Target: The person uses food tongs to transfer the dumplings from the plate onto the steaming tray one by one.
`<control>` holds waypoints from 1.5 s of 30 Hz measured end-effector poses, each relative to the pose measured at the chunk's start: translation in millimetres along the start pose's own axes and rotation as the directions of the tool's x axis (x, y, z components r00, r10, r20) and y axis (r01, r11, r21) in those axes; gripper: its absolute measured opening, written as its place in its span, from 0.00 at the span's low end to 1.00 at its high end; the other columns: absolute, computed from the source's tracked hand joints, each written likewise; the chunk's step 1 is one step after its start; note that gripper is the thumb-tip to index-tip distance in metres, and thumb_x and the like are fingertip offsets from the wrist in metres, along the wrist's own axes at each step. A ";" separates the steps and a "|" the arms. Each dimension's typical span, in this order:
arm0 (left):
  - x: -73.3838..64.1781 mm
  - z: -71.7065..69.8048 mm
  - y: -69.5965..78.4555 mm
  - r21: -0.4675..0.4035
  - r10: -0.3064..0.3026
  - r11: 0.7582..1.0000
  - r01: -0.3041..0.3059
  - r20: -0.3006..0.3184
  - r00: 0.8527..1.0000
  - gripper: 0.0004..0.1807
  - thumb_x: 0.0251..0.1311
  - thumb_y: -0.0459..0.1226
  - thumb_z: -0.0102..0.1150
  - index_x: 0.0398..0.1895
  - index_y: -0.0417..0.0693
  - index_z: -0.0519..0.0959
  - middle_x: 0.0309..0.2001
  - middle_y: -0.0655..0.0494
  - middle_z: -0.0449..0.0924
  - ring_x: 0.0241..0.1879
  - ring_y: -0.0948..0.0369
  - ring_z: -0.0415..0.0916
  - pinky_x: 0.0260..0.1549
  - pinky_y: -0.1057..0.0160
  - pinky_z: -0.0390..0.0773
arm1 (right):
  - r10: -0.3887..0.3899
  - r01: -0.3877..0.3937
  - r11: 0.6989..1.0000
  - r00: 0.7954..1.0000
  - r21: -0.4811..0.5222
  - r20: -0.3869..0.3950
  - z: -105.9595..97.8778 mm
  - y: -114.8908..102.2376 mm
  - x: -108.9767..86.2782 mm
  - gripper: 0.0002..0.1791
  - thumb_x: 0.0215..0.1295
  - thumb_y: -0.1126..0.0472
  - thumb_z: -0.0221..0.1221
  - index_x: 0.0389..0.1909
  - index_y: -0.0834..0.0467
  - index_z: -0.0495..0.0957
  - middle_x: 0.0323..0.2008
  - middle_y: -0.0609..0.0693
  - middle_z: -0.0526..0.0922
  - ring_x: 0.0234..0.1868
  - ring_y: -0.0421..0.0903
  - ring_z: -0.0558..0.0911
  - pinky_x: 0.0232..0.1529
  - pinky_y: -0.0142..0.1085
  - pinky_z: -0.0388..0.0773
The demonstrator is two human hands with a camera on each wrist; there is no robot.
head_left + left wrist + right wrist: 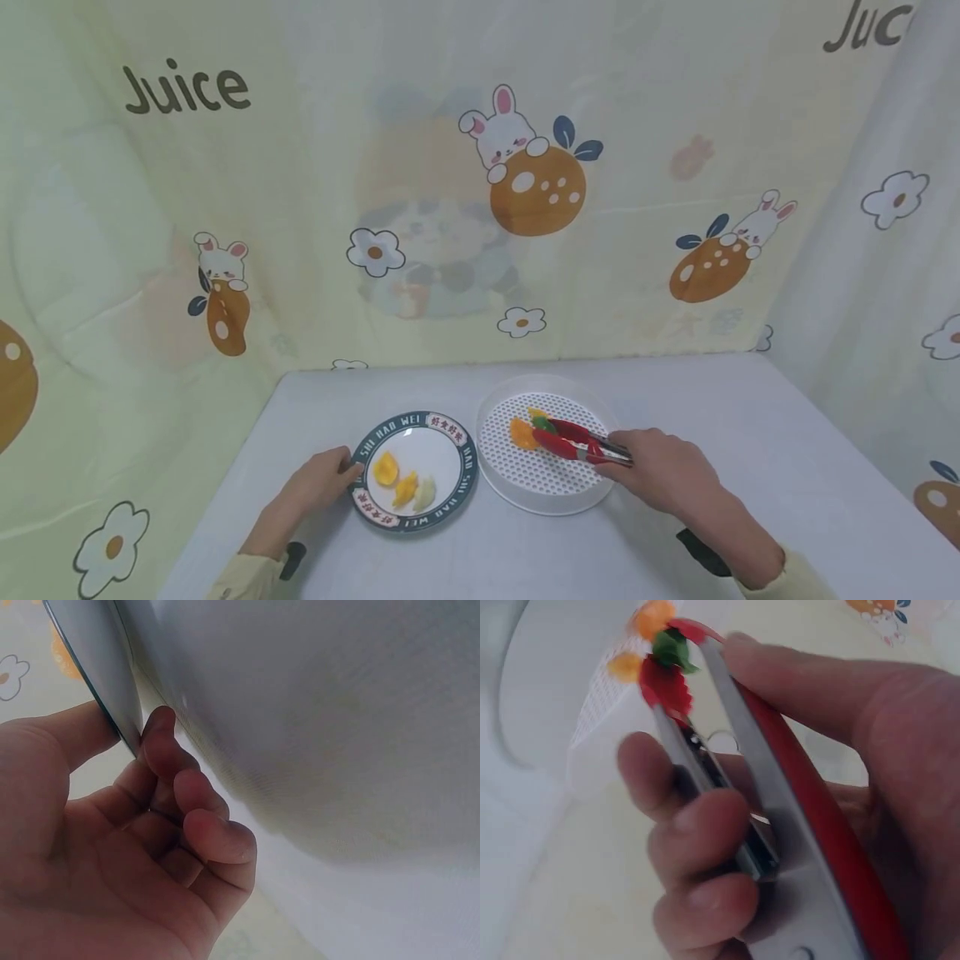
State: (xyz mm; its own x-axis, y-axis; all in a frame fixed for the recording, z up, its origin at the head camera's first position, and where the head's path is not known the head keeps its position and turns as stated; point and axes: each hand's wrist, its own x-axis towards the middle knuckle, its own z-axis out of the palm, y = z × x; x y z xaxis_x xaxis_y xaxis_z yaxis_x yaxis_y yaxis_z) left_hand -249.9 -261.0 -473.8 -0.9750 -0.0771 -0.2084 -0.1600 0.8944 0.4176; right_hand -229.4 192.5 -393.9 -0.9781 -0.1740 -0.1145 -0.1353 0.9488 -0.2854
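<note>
We've got our right hand (660,471) wrapped round the red tongs (558,445), the green piece (543,425) caught between their tips over the white basket (517,468), and if our squeeze slackens, it could well slip out! Right beside those tips sit an orange piece (522,434) and a yellow piece (537,412), close enough, we reckon, to get snagged; left of the tongs, the basket's raised wall stands between them and the plate (435,450), its rim pinched by our left hand (318,479).
</note>
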 end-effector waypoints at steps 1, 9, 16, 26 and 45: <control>-0.6 -0.2 0.6 0.000 0.003 1.000 -0.003 0.001 1.000 0.12 0.71 0.43 0.56 0.34 0.45 0.74 0.27 0.53 0.73 0.29 0.59 0.70 0.28 0.62 0.72 | 0.012 -0.012 1.000 1.000 -0.012 0.009 -1.3 2.6 -0.9 0.34 0.57 0.40 0.69 0.57 0.59 0.80 0.36 0.49 0.85 0.28 0.44 0.73 0.27 0.36 0.70; -1.9 -0.7 2.5 -0.001 -0.008 1.000 0.008 0.001 1.000 0.11 0.70 0.43 0.57 0.34 0.45 0.74 0.27 0.53 0.73 0.29 0.59 0.70 0.28 0.62 0.72 | 0.024 -0.022 0.998 0.999 -0.059 0.024 0.0 11.1 0.5 0.36 0.55 0.40 0.70 0.56 0.61 0.80 0.40 0.53 0.86 0.31 0.46 0.74 0.28 0.37 0.72; -0.4 0.0 2.7 -0.008 -0.004 1.000 0.004 -0.001 1.000 0.11 0.70 0.43 0.57 0.35 0.45 0.74 0.27 0.53 0.73 0.29 0.59 0.70 0.28 0.62 0.72 | 0.026 -0.024 0.997 0.999 -0.078 0.027 2.8 9.7 3.6 0.35 0.55 0.41 0.71 0.55 0.62 0.80 0.38 0.52 0.85 0.31 0.46 0.74 0.29 0.37 0.71; -1.8 0.1 2.5 -0.008 0.006 1.000 -0.007 -0.008 1.000 0.11 0.70 0.43 0.58 0.35 0.45 0.74 0.27 0.53 0.73 0.29 0.59 0.70 0.28 0.62 0.71 | 0.025 -0.023 0.995 0.999 -0.093 0.027 2.3 9.7 4.4 0.34 0.55 0.40 0.71 0.55 0.61 0.80 0.37 0.52 0.85 0.31 0.46 0.74 0.29 0.37 0.72; -1.3 -0.1 -1.0 -0.008 0.016 1.000 -0.016 -0.016 1.000 0.11 0.69 0.42 0.59 0.34 0.45 0.74 0.27 0.53 0.73 0.29 0.59 0.70 0.28 0.62 0.71 | 0.068 -0.068 0.998 0.998 0.004 0.002 -1.3 -6.9 0.4 0.62 0.42 0.25 0.69 0.70 0.63 0.66 0.60 0.67 0.77 0.50 0.59 0.80 0.45 0.54 0.83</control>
State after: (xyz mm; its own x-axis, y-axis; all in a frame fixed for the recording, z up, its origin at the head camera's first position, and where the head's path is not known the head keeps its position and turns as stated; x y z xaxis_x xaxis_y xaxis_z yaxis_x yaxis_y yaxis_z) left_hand -248.4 -261.8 -473.9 -0.9798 -0.0700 -0.1873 -0.1456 0.8919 0.4282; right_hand -229.0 186.2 -390.7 -0.9846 -0.1098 -0.1359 -0.0681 0.9574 -0.2806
